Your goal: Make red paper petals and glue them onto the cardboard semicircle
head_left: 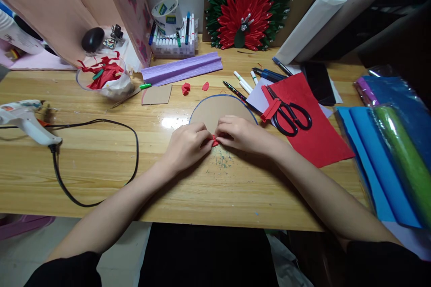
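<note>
A small piece of red crepe paper (215, 141) is pinched between the fingertips of my left hand (189, 144) and my right hand (239, 133). Both hands are closed and nearly meet at the middle of the table. Just beyond them lies a cardboard disc (215, 108) with a blue outline, its near part hidden by my hands. Two small red paper petals, one crumpled (185, 89) and one flat (205, 85), rest behind the disc. To the right, black-handled scissors (289, 114) lie on a red crepe sheet (316, 139).
A white glue gun (28, 121) with a looping black cord (136, 152) is at the left. Behind it stands a clear bowl of red scraps (104, 76). Folded purple paper (182, 68) and a marker box (173, 47) sit at the back. Wrapped blue paper (373, 161) lines the right.
</note>
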### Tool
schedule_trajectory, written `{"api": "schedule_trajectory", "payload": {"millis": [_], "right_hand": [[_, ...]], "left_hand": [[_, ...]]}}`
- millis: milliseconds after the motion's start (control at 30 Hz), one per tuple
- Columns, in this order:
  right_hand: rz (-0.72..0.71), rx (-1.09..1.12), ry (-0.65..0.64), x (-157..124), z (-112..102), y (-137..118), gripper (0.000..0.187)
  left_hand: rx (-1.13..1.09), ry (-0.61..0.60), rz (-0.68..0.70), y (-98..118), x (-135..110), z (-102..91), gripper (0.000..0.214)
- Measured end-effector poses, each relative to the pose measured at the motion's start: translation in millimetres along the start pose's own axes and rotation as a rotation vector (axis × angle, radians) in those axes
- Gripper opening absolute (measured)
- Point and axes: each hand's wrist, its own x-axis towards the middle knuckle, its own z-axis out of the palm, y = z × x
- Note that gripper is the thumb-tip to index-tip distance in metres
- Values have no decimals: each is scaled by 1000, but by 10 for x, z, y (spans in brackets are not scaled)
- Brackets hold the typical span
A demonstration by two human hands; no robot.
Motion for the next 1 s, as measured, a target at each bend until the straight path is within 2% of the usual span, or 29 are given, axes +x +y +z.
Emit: {"api": "schedule_trajectory", "payload": {"millis": [300, 467, 633, 800, 1000], "right_hand": [[-2, -72, 25, 27, 66, -30, 11], [28, 61, 28, -3, -13, 59, 6], [135, 191, 85, -40, -128, 185, 6], [148, 341, 24, -43, -80, 173, 7], [151, 360, 43, -43, -32, 150, 4]], "left_hand": [[55, -30, -24, 46, 42, 10, 20], [-81, -33, -90, 59, 30, -32, 16], [-253, 54, -196, -12, 26, -103, 9], [-270, 10, -227, -55, 17, -74, 9], [-276, -3, -230, -47, 5, -50, 9]]}}
